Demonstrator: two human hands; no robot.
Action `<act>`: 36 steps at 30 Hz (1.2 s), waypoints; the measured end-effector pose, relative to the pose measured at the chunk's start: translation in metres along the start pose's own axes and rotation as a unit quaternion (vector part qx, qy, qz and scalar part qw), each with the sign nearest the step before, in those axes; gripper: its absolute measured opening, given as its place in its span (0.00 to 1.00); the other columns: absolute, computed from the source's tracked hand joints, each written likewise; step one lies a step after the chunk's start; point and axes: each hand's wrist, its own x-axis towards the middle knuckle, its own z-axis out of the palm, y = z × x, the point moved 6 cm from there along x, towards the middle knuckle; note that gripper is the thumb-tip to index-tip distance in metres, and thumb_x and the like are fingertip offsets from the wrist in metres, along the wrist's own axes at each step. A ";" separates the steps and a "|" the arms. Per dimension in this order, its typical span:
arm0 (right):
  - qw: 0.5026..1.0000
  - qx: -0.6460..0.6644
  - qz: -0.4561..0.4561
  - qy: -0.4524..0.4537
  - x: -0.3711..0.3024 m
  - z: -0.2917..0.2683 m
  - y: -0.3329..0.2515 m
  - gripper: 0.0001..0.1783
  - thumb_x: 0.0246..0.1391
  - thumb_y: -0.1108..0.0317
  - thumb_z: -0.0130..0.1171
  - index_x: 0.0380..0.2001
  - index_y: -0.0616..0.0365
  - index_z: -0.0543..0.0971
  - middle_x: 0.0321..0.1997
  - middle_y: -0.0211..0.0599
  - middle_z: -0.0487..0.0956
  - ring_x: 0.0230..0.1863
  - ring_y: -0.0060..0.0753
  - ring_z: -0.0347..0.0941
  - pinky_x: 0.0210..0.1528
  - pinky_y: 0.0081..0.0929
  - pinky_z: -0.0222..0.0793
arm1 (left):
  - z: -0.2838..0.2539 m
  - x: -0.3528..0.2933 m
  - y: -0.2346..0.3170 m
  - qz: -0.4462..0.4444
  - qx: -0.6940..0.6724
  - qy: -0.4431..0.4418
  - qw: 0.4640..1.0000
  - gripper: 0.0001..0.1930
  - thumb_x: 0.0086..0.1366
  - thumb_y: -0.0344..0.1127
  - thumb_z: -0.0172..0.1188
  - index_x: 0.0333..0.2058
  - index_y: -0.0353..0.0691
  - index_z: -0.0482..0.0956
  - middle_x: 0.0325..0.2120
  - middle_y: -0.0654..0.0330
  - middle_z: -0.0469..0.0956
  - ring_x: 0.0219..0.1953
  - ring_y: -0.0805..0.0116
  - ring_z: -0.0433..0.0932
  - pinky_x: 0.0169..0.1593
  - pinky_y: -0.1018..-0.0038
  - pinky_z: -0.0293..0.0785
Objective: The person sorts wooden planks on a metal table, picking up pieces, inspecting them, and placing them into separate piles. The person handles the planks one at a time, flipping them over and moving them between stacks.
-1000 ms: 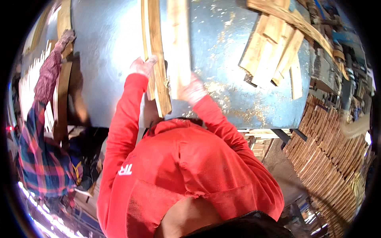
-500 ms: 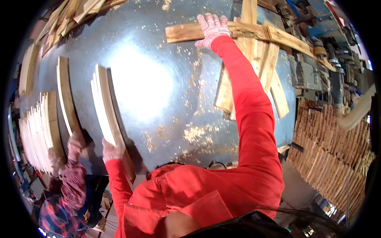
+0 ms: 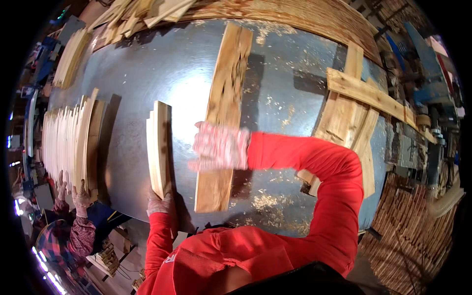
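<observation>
My right hand (image 3: 221,146), in a white-and-red glove, reaches across a wide wooden board (image 3: 229,83) with dark cracks and knots. The fingers wrap over its left edge and hide part of its near half; they are slightly blurred. That board slants lengthwise away from me above the metal table (image 3: 280,172). To its left stands a small stack of narrow wooden strips (image 3: 158,142) set on edge. My left hand (image 3: 160,202), also gloved, is closed around the near end of this stack; its fingertips are partly hidden.
Crossed boards (image 3: 351,115) lie at the right beside machinery (image 3: 423,118). A co-worker's hands (image 3: 78,199) are near a row of upright strips (image 3: 69,140) at left. Wood shavings (image 3: 265,200) dot the table; scrap wood (image 3: 142,14) lies at the far edge.
My right hand has brought the knotty board leftward from the crossed pile and turned it lengthwise. The co-worker's single strip has joined the left row. My left hand still holds its stack.
</observation>
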 end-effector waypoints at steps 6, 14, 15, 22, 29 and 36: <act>0.384 -0.793 -0.353 0.314 -0.047 -0.003 -0.260 0.38 0.51 0.52 0.58 0.64 0.46 0.60 0.58 0.43 0.69 0.59 0.44 0.64 0.58 0.48 0.60 | -0.002 -0.004 -0.014 -0.053 0.005 -0.027 0.998 0.39 0.52 0.44 0.64 0.62 0.55 0.56 0.49 0.46 0.75 0.50 0.44 0.75 0.53 0.57 0.70; 0.387 -0.742 0.162 0.523 -0.127 -0.366 -0.172 0.55 0.38 0.26 0.56 0.65 0.44 0.55 0.66 0.39 0.64 0.66 0.48 0.60 0.55 0.64 0.59 | 0.011 -0.001 -0.011 -0.088 -0.068 -0.081 0.991 0.43 0.52 0.39 0.67 0.64 0.46 0.52 0.49 0.42 0.73 0.51 0.46 0.73 0.54 0.57 0.69; 0.404 -0.756 0.152 0.492 -0.131 -0.349 -0.162 0.54 0.39 0.27 0.56 0.65 0.45 0.56 0.66 0.41 0.65 0.66 0.48 0.59 0.58 0.58 0.57 | 0.002 -0.005 -0.007 -0.067 -0.004 -0.056 0.996 0.43 0.53 0.39 0.67 0.64 0.46 0.52 0.51 0.42 0.72 0.53 0.46 0.72 0.54 0.58 0.69; 0.414 -0.870 0.069 0.258 -0.119 -0.204 -0.018 0.38 0.53 0.29 0.37 0.22 0.51 0.83 0.30 0.38 0.80 0.39 0.44 0.72 0.46 0.43 0.66 | -0.009 -0.036 0.132 0.293 -0.283 0.012 0.913 0.32 0.59 0.36 0.59 0.61 0.36 0.59 0.54 0.45 0.68 0.52 0.52 0.72 0.54 0.64 0.70; 0.406 -0.707 -0.253 0.521 -0.170 -0.196 0.055 0.25 0.56 0.48 0.48 0.45 0.59 0.72 0.42 0.44 0.75 0.41 0.48 0.72 0.49 0.46 0.68 | 0.212 -0.049 0.234 0.126 -0.322 -0.375 0.860 0.19 0.61 0.35 0.59 0.49 0.35 0.71 0.42 0.56 0.77 0.41 0.67 0.76 0.42 0.75 0.75; 0.492 -0.239 -0.018 0.837 -0.408 -0.490 0.081 0.46 0.54 0.31 0.40 0.61 0.59 0.64 0.59 0.58 0.69 0.63 0.53 0.62 0.63 0.39 0.58 | 0.124 -0.088 0.356 0.284 -0.382 -0.290 0.830 0.16 0.57 0.30 0.62 0.44 0.35 0.75 0.36 0.61 0.80 0.36 0.72 0.77 0.40 0.75 0.75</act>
